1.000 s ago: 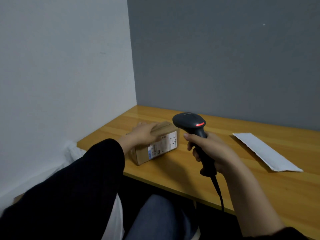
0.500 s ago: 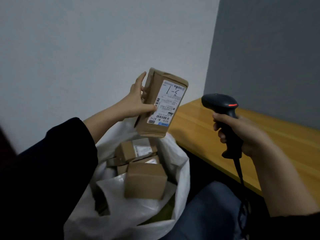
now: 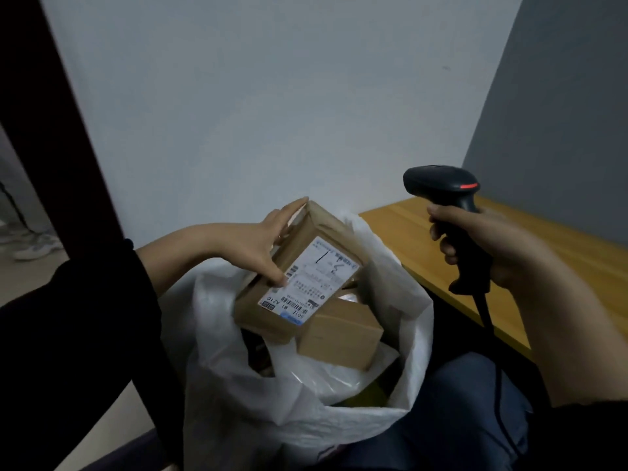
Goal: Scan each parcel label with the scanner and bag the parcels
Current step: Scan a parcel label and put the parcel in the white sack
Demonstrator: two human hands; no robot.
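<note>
1 scanner (image 3: 441, 185) gripped in right hand (image 3: 492, 246), 1 bag (image 3: 238, 385), 2 boxes visible: labelled box (image 3: 306, 283) clamped by left hand (image 3: 251, 246), thumb on front, fingers behind, above plain box (image 3: 336, 334) in bag.

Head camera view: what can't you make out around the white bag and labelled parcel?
Head view only:
- White label on the brown cardboard parcel: print too small, blurred.
- Deeper contents of the white plastic bag: hidden by that parcel and a plain brown box.
- Cable of the black handheld scanner: end lost against dark clothing.
</note>
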